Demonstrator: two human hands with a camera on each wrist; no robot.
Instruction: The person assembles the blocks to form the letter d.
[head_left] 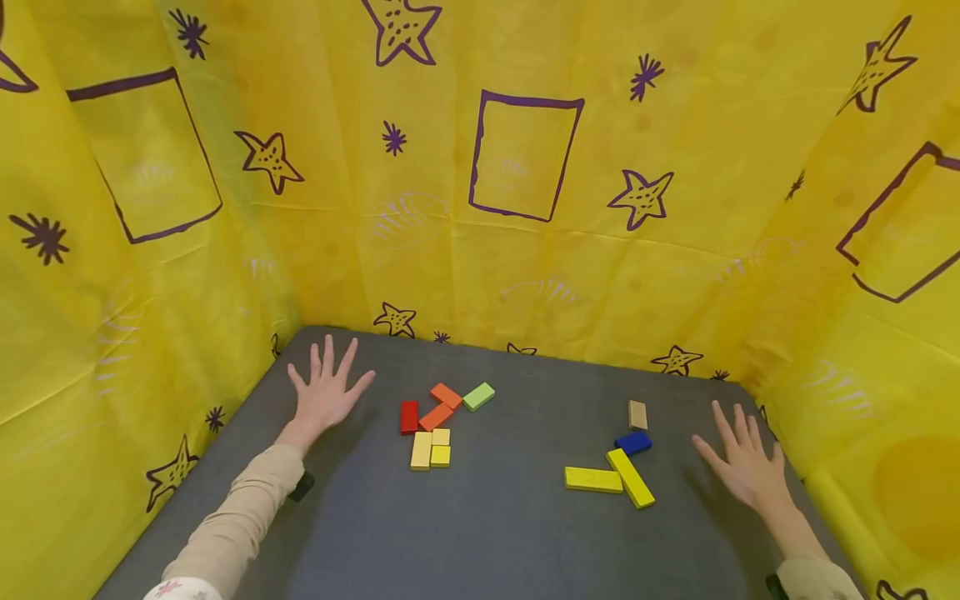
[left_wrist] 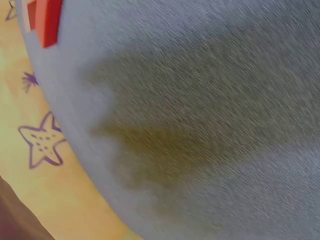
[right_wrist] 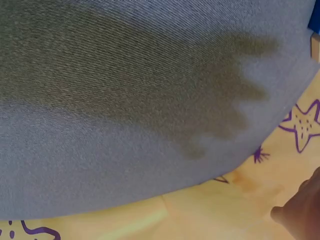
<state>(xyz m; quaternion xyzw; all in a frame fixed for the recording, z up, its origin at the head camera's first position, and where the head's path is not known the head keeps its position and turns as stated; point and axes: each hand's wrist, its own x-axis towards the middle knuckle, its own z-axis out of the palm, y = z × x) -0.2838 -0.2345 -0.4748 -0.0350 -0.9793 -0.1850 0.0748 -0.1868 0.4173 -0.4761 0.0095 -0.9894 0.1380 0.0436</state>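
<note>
My left hand [head_left: 327, 398] is spread over the left side of the dark table, fingers straight and holding nothing. Nearest to it is a red block [head_left: 409, 417]. Beside that lie two orange blocks [head_left: 446, 396], a light green block [head_left: 478, 397], two pale yellow blocks [head_left: 421, 451] and a small yellow block [head_left: 440, 456]. On the right, my right hand [head_left: 750, 468] is also spread and holds nothing. To its left are a blue block [head_left: 633, 442], a tan block [head_left: 637, 415] and two long yellow blocks [head_left: 631, 478]. Both wrist views show hand shadows on the cloth.
A dark grey table [head_left: 495, 533] carries all the blocks. Yellow cloth walls [head_left: 337, 217] with purple stars and outlined squares enclose it at the back and both sides. The table's rounded edge meets the cloth near each hand.
</note>
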